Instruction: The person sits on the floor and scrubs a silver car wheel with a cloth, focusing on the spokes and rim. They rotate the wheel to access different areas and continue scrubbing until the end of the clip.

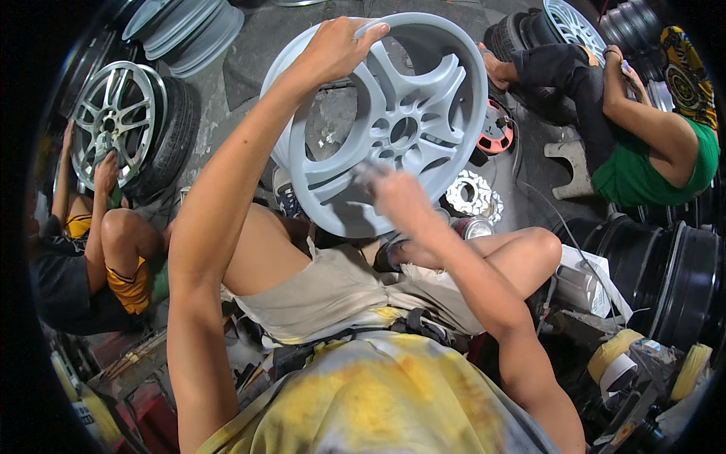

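A grey-painted alloy wheel rim (393,87) stands tilted in front of me, its spoked face toward me. At its top edge my left hand (338,51) is wrapped over the lip, thumb along the edge, gripping it. My right hand (408,203) is at the lower left spokes, closed and smeared by motion. Under its fingertips is a small grey piece (369,175), pressed on the spoke; its kind is too blurred to tell, though it looks like a flat pad or folded sheet. The wheel's lower edge is close to my legs and shoe.
Left, a person works on another spoked wheel (113,113) beside a tyre (175,129). Another person sits at the right near a stool (569,168). White notched discs (467,193), a tin (474,227), a red reel (495,129), a cable and black rims (643,257) lie around.
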A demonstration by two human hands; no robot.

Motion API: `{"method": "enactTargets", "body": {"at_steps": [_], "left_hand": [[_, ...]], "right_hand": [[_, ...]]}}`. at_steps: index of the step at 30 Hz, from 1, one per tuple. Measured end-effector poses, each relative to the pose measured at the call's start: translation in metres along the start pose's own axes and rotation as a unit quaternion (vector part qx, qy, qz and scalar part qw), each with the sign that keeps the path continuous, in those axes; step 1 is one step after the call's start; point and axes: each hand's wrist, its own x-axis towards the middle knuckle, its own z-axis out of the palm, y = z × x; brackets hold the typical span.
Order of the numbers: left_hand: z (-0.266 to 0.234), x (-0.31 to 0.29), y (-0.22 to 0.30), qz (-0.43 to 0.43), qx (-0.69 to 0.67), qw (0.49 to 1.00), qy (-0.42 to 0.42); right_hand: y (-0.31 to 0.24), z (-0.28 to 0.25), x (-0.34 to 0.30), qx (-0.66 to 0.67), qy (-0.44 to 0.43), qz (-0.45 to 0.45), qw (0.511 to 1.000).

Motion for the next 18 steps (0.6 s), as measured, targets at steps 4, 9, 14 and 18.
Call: {"method": "enactTargets", "body": {"at_steps": [4, 9, 14, 18], "left_hand": [[0.009, 0.002, -0.001, 0.016, -0.023, 0.999, 0.027], [0.005, -0.002, 0.004, -0.007, -0.025, 1.000, 0.008], [0.010, 0.003, 0.002, 0.004, -0.044, 0.999, 0.020], [0.009, -0.003, 0.002, -0.002, -0.032, 0.999, 0.023]], "right_hand": [[0.001, -0.013, 0.006, -0.022, -0.031, 0.050, 0.998], [-0.014, -0.002, -0.007, -0.014, -0.021, 0.002, 1.000], [-0.004, -0.006, -0.006, -0.041, -0.007, 0.028, 0.999], [-0.010, -0.001, -0.022, 0.006, 0.026, 0.018, 0.999]]}}
